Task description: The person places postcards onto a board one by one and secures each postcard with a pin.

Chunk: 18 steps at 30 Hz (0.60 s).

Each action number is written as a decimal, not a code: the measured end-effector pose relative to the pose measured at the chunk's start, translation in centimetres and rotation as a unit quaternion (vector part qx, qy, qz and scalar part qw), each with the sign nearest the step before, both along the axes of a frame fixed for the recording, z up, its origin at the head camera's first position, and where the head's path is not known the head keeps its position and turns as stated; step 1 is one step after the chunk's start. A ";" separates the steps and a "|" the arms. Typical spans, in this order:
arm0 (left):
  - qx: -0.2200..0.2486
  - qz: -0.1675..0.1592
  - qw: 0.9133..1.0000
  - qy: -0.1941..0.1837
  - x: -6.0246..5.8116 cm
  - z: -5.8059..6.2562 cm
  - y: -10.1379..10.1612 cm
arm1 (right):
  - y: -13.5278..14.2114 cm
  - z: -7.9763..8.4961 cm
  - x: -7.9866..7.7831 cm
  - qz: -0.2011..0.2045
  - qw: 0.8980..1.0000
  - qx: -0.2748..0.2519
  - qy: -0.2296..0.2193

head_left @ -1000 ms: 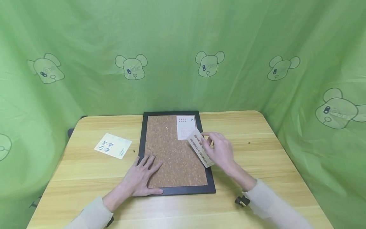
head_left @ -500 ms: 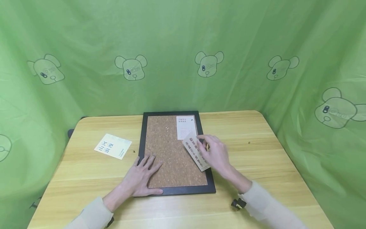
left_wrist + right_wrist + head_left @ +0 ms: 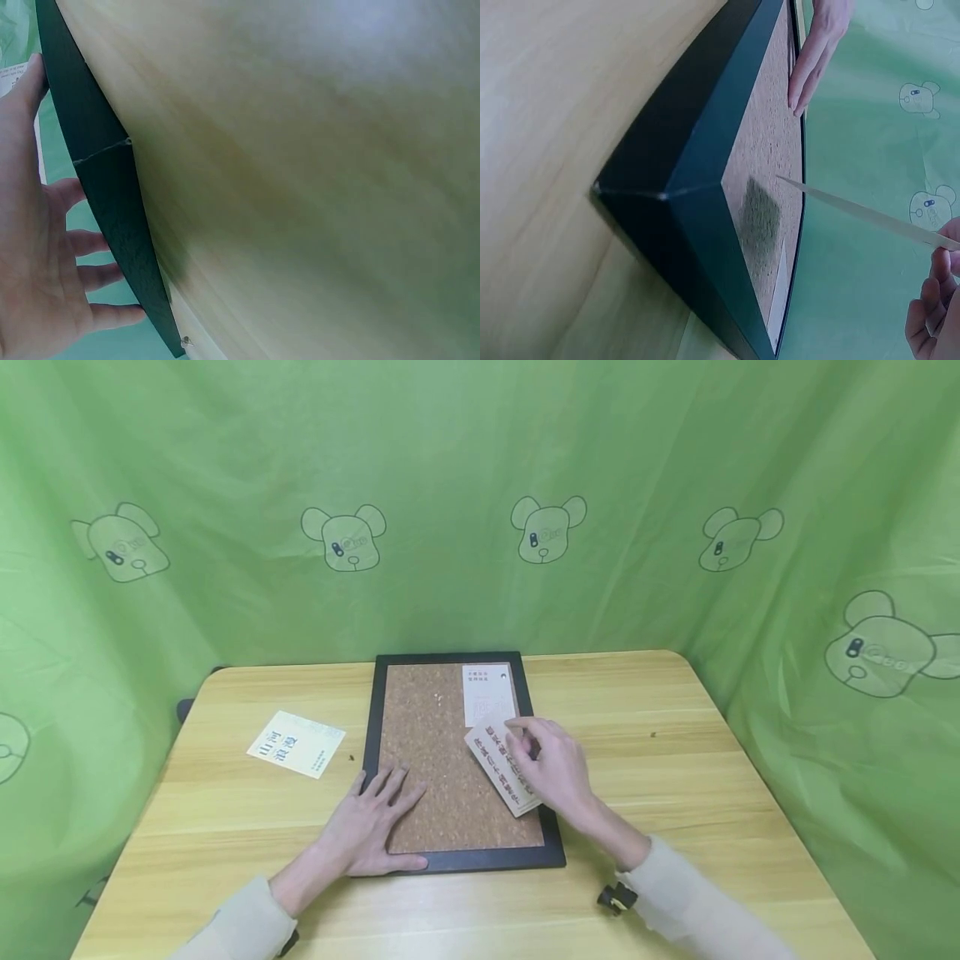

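Note:
A cork board [image 3: 431, 718] in a black frame lies on the table. My left hand [image 3: 367, 827] rests spread over its near left corner; in the left wrist view its fingers [image 3: 97, 276] lie along the black frame [image 3: 112, 187]. Between thumb and fingers my right hand [image 3: 555, 768] pinches a pale card [image 3: 497, 768] with dark red characters, slanted over the board's right side. Edge-on in the right wrist view, the card [image 3: 870, 216] is raised above the cork and casts a shadow there. A white card [image 3: 483, 692] with a dark dot in its corner lies at the board's far right.
Left of the board, a white card [image 3: 296, 743] with blue characters lies on the wooden table [image 3: 660, 810]. One small dark item [image 3: 352, 757] sits by the board's left edge, another [image 3: 653, 735] to the right. A green curtain [image 3: 450, 602] surrounds the table.
My right hand has carried the pale card left and slightly nearer, further over the cork. The left hand and the board have stayed where they were.

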<state>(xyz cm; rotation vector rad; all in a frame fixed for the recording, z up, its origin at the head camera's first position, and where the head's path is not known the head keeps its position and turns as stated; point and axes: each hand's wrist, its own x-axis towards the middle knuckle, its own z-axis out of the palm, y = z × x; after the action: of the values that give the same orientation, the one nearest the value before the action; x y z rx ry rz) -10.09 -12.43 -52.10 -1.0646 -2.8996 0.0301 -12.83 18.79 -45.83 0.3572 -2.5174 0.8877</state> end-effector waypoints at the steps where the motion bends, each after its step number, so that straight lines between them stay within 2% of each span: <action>1: 0.000 0.000 1.000 0.000 0.0 0.0 0.0 | -0.1 0.0 0.0 0.001 1.000 -0.002 -0.004; 10: -0.002 0.001 1.000 -0.001 0.0 -0.1 0.0 | -0.9 -0.1 0.2 0.002 0.998 -0.028 -0.055; 18: 0.002 0.001 1.000 0.002 0.0 -0.1 0.0 | -1.1 -0.6 0.2 -0.001 0.997 -0.033 -0.066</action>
<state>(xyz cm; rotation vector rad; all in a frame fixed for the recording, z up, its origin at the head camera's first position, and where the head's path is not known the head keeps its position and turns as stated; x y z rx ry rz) -10.05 -12.44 -52.18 -1.0589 -2.8968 0.0261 -12.66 17.68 -46.41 0.2846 -2.5990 1.0218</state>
